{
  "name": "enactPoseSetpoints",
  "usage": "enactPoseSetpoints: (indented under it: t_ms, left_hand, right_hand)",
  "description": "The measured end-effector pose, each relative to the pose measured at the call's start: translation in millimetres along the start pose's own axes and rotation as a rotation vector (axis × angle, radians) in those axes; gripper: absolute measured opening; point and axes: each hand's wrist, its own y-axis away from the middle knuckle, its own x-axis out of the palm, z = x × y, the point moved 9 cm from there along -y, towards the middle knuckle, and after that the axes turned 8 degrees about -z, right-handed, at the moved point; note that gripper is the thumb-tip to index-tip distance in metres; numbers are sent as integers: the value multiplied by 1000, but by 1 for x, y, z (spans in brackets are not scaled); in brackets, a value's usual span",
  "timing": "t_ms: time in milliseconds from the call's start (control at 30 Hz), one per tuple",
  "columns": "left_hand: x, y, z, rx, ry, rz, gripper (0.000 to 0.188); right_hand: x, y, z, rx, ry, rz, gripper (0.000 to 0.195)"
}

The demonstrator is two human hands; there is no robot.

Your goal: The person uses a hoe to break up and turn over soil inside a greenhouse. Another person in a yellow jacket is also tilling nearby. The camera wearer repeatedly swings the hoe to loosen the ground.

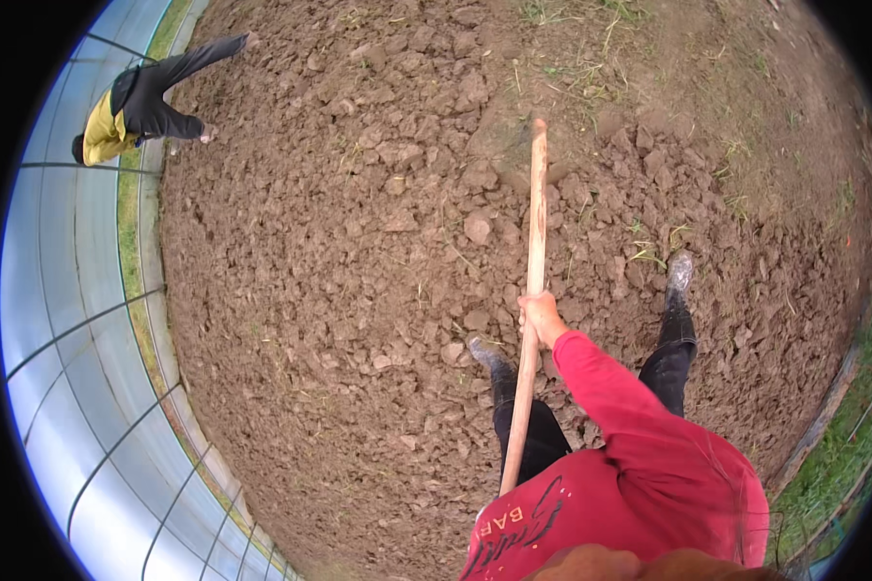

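My right hand [541,317] is wrapped around a long wooden tool handle [537,210], about midway along it. The near end of the handle passes in front of my left leg and reaches my red shirt [588,501]. Its far end points away from me, down to the broken soil [378,290]. The tool's head there is blurred against the earth, so I cannot tell its kind. My left hand is out of view. My muddy boots [679,272] stand apart on the clods, one on each side of the handle.
At the far left a person in a yellow top [105,131] and dark trousers stands on the soil. A plastic-sheeted greenhouse wall [65,254] with thin ribs curves along the left, behind a pale curb [156,290]. Smoother ground with weeds [588,72] lies ahead; grass [828,465] borders the right.
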Motion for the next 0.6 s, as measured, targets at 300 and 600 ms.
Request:
enactPoseSetpoints:
  t_ms: [300,600]
  left_hand:
    - [-138,121,-210,67,187,93,34]
    - [5,35,-2,-36,-117,-75,50]
  right_hand:
    - [44,15,97,46,-127,107,11]
    - [-10,-28,45,-16,-123,211,14]
